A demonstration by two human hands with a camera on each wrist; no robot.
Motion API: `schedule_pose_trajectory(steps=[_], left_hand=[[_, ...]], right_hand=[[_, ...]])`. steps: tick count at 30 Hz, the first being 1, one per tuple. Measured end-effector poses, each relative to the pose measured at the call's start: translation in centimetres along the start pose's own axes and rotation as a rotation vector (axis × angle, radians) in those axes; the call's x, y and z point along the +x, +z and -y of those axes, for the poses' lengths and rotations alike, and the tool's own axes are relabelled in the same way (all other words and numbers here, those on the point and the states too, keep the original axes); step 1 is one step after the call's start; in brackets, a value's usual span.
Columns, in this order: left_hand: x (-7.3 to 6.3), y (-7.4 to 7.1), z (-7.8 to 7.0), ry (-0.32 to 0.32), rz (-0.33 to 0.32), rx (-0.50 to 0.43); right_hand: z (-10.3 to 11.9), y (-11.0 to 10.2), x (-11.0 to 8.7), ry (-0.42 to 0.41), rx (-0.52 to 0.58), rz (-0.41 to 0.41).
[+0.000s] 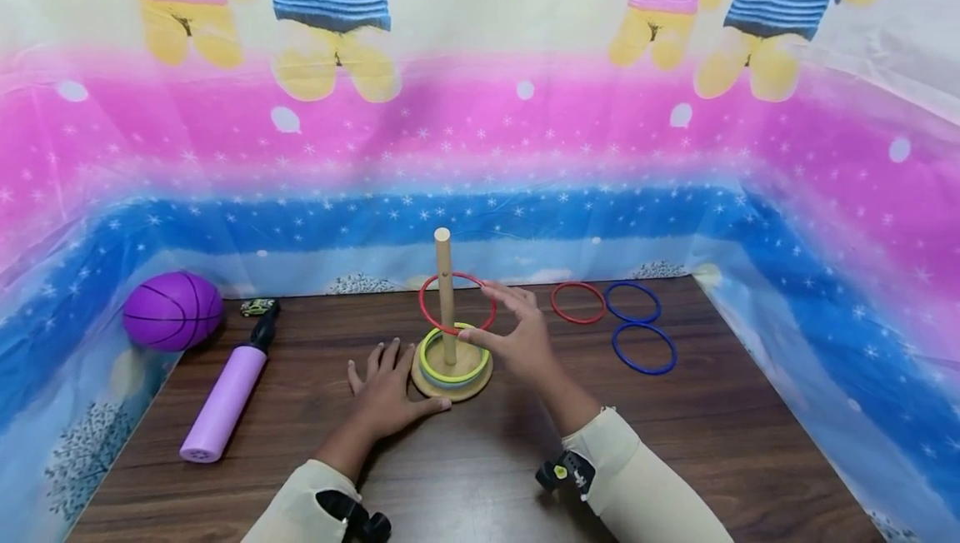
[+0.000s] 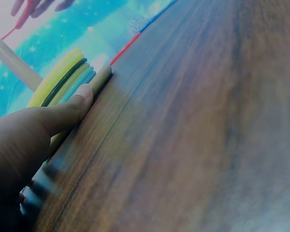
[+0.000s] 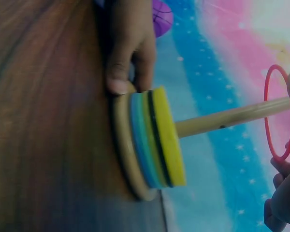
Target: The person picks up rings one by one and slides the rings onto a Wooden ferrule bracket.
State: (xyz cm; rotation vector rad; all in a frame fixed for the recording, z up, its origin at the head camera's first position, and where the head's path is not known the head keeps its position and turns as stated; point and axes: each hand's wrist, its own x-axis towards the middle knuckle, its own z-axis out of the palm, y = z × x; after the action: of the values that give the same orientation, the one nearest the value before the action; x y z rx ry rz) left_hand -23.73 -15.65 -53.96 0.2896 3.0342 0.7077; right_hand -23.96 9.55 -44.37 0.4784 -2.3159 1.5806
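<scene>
A wooden peg stand rises from the table, its post [image 1: 444,285] upright on a round base [image 1: 459,396]. Several rings lie stacked on the base, a yellow ring [image 3: 167,140] topmost, with dark, yellow-green and blue ones beneath. My right hand [image 1: 527,341] pinches a red ring [image 3: 267,108] between thumb and fingers; the ring encircles the upper post, above the stack. At the base's left, my left hand [image 1: 386,400] rests with fingers spread, the thumb [image 2: 72,108] against the base's edge.
Another red ring [image 1: 552,303] and two blue rings, one nearer [image 1: 617,353], lie flat to the right. On the left are a purple ball [image 1: 172,311], a lilac hand pump [image 1: 225,401] and a small dark patterned object [image 1: 258,307]. A printed cloth [image 1: 487,151] hangs behind the table.
</scene>
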Motion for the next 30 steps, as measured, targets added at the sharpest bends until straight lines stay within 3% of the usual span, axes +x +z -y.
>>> schedule_pose_trajectory(steps=[9,30], left_hand=[[0.0,-0.1,-0.1,0.011,-0.003,-0.003],[0.0,-0.2,0.0,0.008,-0.001,0.001]], right_hand=[[-1.8,0.8,-1.2,0.043,-0.013,0.067],[-5.4,2.4,-2.1,0.101,-0.095,0.111]])
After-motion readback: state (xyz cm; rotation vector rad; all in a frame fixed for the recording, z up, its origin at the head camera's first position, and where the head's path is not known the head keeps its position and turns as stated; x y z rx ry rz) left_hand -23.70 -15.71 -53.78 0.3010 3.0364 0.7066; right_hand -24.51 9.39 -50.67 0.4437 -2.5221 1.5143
